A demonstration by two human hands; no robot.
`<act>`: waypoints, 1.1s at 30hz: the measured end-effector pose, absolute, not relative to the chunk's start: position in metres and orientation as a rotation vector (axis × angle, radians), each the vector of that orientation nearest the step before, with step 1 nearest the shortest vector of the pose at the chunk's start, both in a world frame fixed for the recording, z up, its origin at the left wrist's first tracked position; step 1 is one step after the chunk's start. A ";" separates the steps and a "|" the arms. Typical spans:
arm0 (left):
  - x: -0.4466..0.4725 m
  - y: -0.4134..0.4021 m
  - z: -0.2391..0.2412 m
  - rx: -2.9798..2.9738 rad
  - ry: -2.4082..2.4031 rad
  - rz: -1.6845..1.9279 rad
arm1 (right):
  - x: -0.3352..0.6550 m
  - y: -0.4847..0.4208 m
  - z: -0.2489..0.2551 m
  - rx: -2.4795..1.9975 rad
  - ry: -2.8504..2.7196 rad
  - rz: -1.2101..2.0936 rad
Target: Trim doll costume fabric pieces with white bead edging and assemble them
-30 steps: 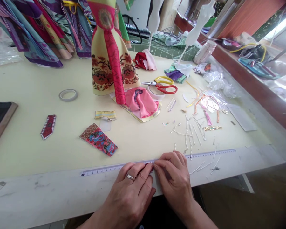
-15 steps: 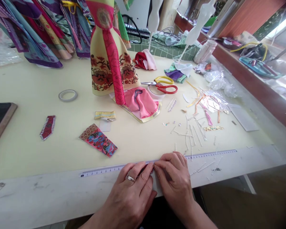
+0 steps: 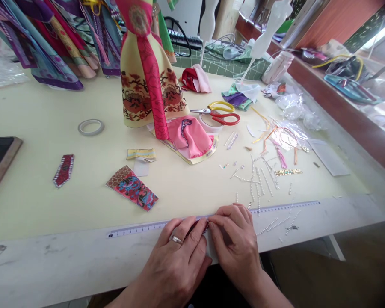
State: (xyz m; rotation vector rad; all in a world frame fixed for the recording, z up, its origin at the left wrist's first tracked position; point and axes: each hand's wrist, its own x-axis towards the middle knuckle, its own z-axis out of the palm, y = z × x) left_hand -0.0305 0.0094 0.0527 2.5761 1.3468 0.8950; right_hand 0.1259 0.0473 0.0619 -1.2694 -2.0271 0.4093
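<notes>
At the table's front edge, my left hand (image 3: 181, 252) presses its fingers over a small dark red fabric piece (image 3: 192, 227) with a beaded edge. Most of that piece is hidden under the fingers. My right hand (image 3: 235, 239) is closed in a pinch, thumb and forefinger meeting at the piece's right beaded end; what lies between the tips is too small to make out. A ruler (image 3: 137, 229) lies just beyond both hands. Short strands of white beads (image 3: 265, 182) are scattered to the right. A similar red piece edged with beads (image 3: 64, 171) lies at the left.
Patterned fabric (image 3: 133, 188), a tape roll (image 3: 90, 127) and a tablet-like device (image 3: 0, 164) lie leftward. A doll's dress (image 3: 152, 85) stands behind pink fabric (image 3: 192, 137). Scissors (image 3: 224, 118) rest beside it. White mannequins (image 3: 269, 30), ribbons and plastic bags are farther back right.
My hands stay almost in place. The right fingertips have shifted very slightly to the right, and a little more of the beaded edge shows between the hands.
</notes>
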 end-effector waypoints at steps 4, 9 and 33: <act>-0.030 0.010 0.053 2.575 1.351 0.882 | 0.126 0.047 0.062 -1.267 -2.028 0.419; -0.031 0.010 0.052 2.590 1.354 0.872 | 0.127 0.046 0.061 -1.268 -2.031 0.416; -0.030 0.011 0.054 2.560 1.357 0.884 | 0.129 0.045 0.062 -1.278 -2.034 0.417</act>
